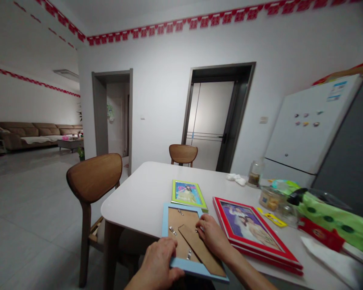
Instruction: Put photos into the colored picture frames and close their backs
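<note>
At the near edge of the white worktop (133, 201), a light-blue picture frame (181, 247) lies back upward, its lower part seeming to reach past that edge. Pink lettering (184, 188) runs across the photo in the green picture frame (187, 196) just beyond it, too small to read; the blue-and-white label (337, 91) on the refrigerator (302, 129) is illegible too. The left hand (159, 261) comes in low, clamped on the blue frame's near left corner, thumb at the near border. The right hand (213, 235) reaches in from the right, forearm slanting leftward, fingers curled together over the right border beside a small metal clip (196, 231); whether they pinch it, I cannot tell. Between the hands, a brown stand leg (201, 249) slants across the backing board (174, 219). Just right of the right hand, two stacked red picture frames (255, 229) lie along the worktop's near edge.
</note>
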A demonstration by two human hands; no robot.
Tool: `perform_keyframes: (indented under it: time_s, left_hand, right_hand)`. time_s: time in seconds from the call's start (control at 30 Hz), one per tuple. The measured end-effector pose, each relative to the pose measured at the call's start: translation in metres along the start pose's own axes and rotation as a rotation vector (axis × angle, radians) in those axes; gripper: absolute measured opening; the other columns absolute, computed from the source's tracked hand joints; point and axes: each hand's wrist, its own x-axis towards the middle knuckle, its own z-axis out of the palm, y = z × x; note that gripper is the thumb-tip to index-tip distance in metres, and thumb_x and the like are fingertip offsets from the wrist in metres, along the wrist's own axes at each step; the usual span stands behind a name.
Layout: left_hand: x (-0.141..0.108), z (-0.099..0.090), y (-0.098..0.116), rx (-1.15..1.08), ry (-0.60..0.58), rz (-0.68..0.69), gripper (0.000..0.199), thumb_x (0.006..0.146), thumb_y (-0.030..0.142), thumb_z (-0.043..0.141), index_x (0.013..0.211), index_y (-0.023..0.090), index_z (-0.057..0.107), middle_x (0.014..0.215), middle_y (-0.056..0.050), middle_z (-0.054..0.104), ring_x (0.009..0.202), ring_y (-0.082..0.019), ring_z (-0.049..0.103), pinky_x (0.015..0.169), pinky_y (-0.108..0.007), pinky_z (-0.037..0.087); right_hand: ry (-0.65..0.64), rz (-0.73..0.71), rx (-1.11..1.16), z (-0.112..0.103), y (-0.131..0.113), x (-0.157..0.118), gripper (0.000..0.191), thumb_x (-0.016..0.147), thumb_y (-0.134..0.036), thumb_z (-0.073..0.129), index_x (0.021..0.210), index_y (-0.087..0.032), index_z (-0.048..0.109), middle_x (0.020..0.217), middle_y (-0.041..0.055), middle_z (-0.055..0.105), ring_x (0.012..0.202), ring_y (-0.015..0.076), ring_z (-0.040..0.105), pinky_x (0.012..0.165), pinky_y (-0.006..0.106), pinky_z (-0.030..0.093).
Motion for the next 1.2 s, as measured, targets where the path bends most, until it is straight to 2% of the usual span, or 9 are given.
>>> perform_keyframes:
  time_s: [0.17,0.37,0.47,0.57,0.73,0.87,0.97,1.1,1.2]
  left_hand:
    - [-0.002,0.001,0.001,-0.012,0.012,-0.007,0.044,0.059,0.035,0.064,0.099,0.025,0.047,0.098,0.001,0.054,0.086,-0.018,0.048,0.076,-0.025,0.036]
    - [-0.002,0.003,-0.001,-0.025,0.024,0.013,0.047,0.06,0.034,0.063,0.102,0.025,0.045,0.103,0.0,0.052,0.092,-0.018,0.047,0.079,-0.025,0.036]
    - [-0.001,0.003,-0.001,-0.024,0.01,0.016,0.047,0.06,0.033,0.063,0.102,0.025,0.045,0.098,0.001,0.053,0.089,-0.018,0.048,0.077,-0.025,0.036]
    - [-0.001,0.001,-0.001,-0.018,-0.002,0.017,0.044,0.06,0.032,0.064,0.099,0.024,0.046,0.094,0.002,0.054,0.085,-0.016,0.048,0.076,-0.024,0.037]
    - [0.0,-0.001,-0.001,-0.035,-0.014,0.023,0.041,0.059,0.032,0.066,0.096,0.023,0.048,0.097,0.001,0.053,0.085,-0.017,0.048,0.075,-0.023,0.038]
    - [0.0,0.0,-0.004,-0.059,-0.012,0.045,0.046,0.06,0.031,0.066,0.1,0.023,0.046,0.102,0.001,0.052,0.09,-0.017,0.047,0.078,-0.024,0.037]
    - [0.0,0.001,-0.005,-0.073,-0.011,0.053,0.049,0.061,0.032,0.066,0.104,0.024,0.044,0.105,0.0,0.051,0.093,-0.017,0.046,0.081,-0.024,0.036]
    - [-0.001,0.0,-0.004,-0.063,-0.02,0.03,0.04,0.06,0.033,0.067,0.093,0.023,0.048,0.099,0.002,0.053,0.087,-0.017,0.048,0.076,-0.023,0.038]
    - [-0.002,-0.001,-0.003,-0.06,-0.015,0.035,0.036,0.059,0.034,0.068,0.087,0.023,0.048,0.097,0.002,0.054,0.086,-0.016,0.049,0.075,-0.022,0.038]
  right_hand:
    - [-0.007,0.048,0.078,0.001,0.004,-0.003,0.022,0.071,-0.02,0.042,0.066,-0.015,0.063,0.085,0.0082,0.056,0.085,0.0175,0.049,0.078,0.028,0.037]
    - [-0.019,0.065,0.084,0.0,0.009,-0.008,0.024,0.07,-0.019,0.041,0.071,-0.015,0.065,0.095,0.0098,0.056,0.091,0.0194,0.049,0.083,0.03,0.036]
    - [0.004,0.063,0.104,-0.003,-0.003,-0.006,0.027,0.073,-0.022,0.04,0.077,-0.015,0.066,0.096,0.0103,0.056,0.092,0.0198,0.049,0.085,0.031,0.036]
    - [0.01,-0.018,0.191,0.0,-0.029,0.0,0.03,0.077,-0.027,0.039,0.089,-0.017,0.064,0.097,0.0086,0.057,0.092,0.0177,0.049,0.084,0.028,0.035]
    - [-0.075,-0.092,0.161,0.016,-0.064,0.01,0.024,0.075,-0.024,0.043,0.08,-0.023,0.067,0.082,0.0041,0.059,0.084,0.0155,0.05,0.075,0.025,0.035]
    - [-0.071,-0.119,0.089,0.022,-0.069,0.014,0.022,0.074,-0.021,0.045,0.077,-0.024,0.067,0.078,0.0033,0.059,0.082,0.0151,0.049,0.072,0.024,0.034]
    - [-0.052,-0.075,0.067,0.025,-0.069,0.016,0.02,0.074,-0.024,0.047,0.07,-0.021,0.066,0.076,0.0042,0.059,0.08,0.0151,0.05,0.071,0.024,0.034]
    - [-0.006,0.01,0.054,0.029,-0.073,0.018,0.019,0.073,-0.023,0.047,0.069,-0.02,0.065,0.077,0.0042,0.06,0.078,0.0148,0.051,0.068,0.023,0.034]
    - [-0.019,-0.007,0.072,0.03,-0.076,0.017,0.018,0.071,-0.021,0.048,0.066,-0.021,0.065,0.073,0.0026,0.061,0.076,0.0141,0.051,0.067,0.023,0.034]
